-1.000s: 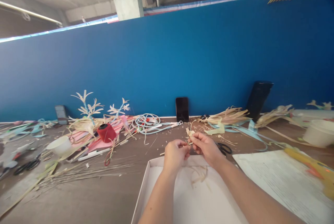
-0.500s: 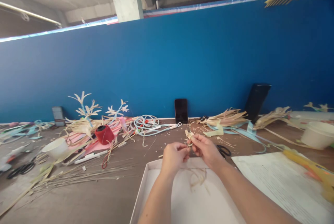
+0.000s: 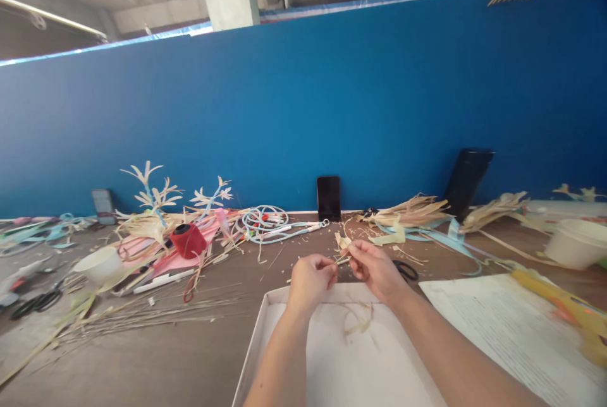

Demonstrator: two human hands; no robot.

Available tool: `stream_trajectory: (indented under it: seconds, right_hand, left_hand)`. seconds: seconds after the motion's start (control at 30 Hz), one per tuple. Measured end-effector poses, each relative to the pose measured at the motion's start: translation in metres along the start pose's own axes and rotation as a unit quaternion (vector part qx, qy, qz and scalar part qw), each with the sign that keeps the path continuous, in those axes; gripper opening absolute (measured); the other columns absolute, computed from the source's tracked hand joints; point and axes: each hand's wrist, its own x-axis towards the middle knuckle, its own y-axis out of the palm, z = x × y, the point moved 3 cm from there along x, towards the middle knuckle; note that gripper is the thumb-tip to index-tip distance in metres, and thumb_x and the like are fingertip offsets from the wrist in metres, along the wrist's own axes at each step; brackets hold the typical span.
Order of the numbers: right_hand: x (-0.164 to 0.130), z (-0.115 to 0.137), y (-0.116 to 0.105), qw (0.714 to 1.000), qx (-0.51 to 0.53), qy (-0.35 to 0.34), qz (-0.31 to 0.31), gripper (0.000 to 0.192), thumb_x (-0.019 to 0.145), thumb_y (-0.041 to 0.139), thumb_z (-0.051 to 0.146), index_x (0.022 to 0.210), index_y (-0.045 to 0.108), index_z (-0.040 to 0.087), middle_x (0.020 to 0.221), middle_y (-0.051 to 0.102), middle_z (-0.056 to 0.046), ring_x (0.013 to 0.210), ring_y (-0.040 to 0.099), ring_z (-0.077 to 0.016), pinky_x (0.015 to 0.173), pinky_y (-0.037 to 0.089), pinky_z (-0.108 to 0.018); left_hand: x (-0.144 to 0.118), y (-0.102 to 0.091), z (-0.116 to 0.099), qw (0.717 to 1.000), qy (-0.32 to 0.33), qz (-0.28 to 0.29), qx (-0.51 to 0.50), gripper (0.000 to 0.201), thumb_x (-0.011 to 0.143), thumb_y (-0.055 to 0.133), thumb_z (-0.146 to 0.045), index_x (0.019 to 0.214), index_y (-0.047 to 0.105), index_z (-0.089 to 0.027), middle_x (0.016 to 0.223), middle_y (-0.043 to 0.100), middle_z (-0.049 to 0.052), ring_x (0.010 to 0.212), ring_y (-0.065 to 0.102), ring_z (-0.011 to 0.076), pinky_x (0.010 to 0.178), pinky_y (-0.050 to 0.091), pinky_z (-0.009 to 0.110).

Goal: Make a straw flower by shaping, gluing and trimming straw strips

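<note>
The printed sheet (image 3: pixel 516 337) bears lines too small to read

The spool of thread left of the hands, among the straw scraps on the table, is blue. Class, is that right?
Not quite. The head view shows the spool of thread is red, not blue. It does lie left of the left hand and right hand, among the straw scraps on the table.

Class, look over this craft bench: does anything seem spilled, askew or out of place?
Yes. Straw scraps lie scattered across the table, and loose curls have dropped into the white tray. Both hands pinch a small straw piece.
</note>
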Motion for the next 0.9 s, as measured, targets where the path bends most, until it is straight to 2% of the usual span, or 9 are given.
stream_trajectory:
  seconds: [0.17,0.53,0.9]
  right_hand:
    - [0.0008,-0.0003,0.0013,1.0,-0.014,-0.001,-0.019,0.029,0.067,0.07,0.04,0.076,0.053,0.019,0.084,0.066,-0.005,0.049,0.044,-0.0064,0.039,0.028,-0.018]
    - [0.0009,-0.0018,-0.0015,1.0,-0.014,0.013,0.001,0.025,0.073,0.067,0.04,0.08,0.054,0.02,0.088,0.068,-0.005,0.049,0.048,-0.0073,0.039,0.026,-0.018]
    - [0.0014,-0.0016,0.0,0.999,-0.025,0.009,-0.02,0.026,0.071,0.067,0.04,0.08,0.054,0.02,0.084,0.069,-0.005,0.047,0.048,-0.007,0.037,0.025,-0.018]
  left_hand:
    - [-0.0008,-0.0013,0.0001,1.0,0.003,-0.006,0.028,0.013,0.07,0.057,-0.027,0.068,0.063,-0.016,0.053,0.06,-0.001,0.044,0.044,0.0077,0.044,0.031,0.02]
    - [-0.0012,-0.0039,0.0005,0.996,0.024,-0.025,0.08,0.014,0.071,0.055,-0.026,0.067,0.065,-0.018,0.057,0.063,0.0,0.049,0.049,0.0094,0.048,0.034,0.02]
    - [-0.001,-0.0036,0.0001,0.993,0.02,-0.036,0.108,0.014,0.071,0.057,-0.029,0.066,0.066,-0.019,0.059,0.065,0.001,0.052,0.051,0.0107,0.05,0.033,0.021]
